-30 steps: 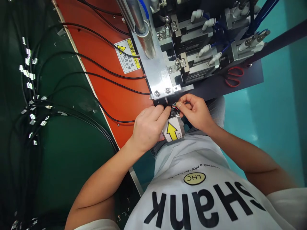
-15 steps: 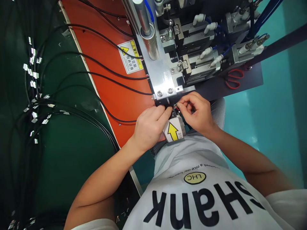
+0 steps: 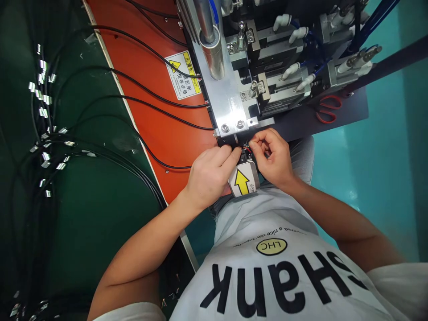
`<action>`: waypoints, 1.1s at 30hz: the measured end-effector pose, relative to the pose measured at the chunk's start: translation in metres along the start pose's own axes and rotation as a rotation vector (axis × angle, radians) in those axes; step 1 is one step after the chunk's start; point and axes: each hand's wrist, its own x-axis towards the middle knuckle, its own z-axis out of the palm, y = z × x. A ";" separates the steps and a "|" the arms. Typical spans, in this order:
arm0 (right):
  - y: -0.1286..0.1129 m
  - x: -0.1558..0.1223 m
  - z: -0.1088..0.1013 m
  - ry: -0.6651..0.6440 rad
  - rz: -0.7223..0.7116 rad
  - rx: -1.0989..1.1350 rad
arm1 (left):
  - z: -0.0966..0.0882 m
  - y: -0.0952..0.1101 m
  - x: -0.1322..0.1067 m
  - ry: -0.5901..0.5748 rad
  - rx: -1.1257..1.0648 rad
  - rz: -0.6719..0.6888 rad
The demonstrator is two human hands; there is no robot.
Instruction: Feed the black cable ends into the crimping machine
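My left hand (image 3: pixel 210 176) is closed, palm down, with thumb and forefinger pinched at the machine's front edge. A black cable (image 3: pixel 174 166) runs in under it, and its end is hidden by the fingers. My right hand (image 3: pixel 276 158) pinches the thin coloured wires (image 3: pixel 248 149), a few of them red and white, at the cable's end. Both sets of fingertips almost meet above a small black fixture (image 3: pixel 247 157). Just below them sits a metal plate with a yellow arrow label (image 3: pixel 243 180).
Several black cables (image 3: pixel 150 100) cross the orange-red panel (image 3: pixel 140 67) into the metal machine block (image 3: pixel 227 107). Pneumatic cylinders (image 3: pixel 281 96) stand behind. Red-handled scissors (image 3: pixel 327 109) lie at right. Bundled cables with shiny ends (image 3: pixel 43 111) spread over the green surface on the left.
The view has shifted slightly. My right fingers have moved a little apart from the left fingertips, and more of the thin wires shows between them. My left hand stays in place.
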 end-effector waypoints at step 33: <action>-0.009 0.000 -0.004 0.013 -0.029 -0.178 | -0.010 0.001 0.009 0.016 0.043 0.055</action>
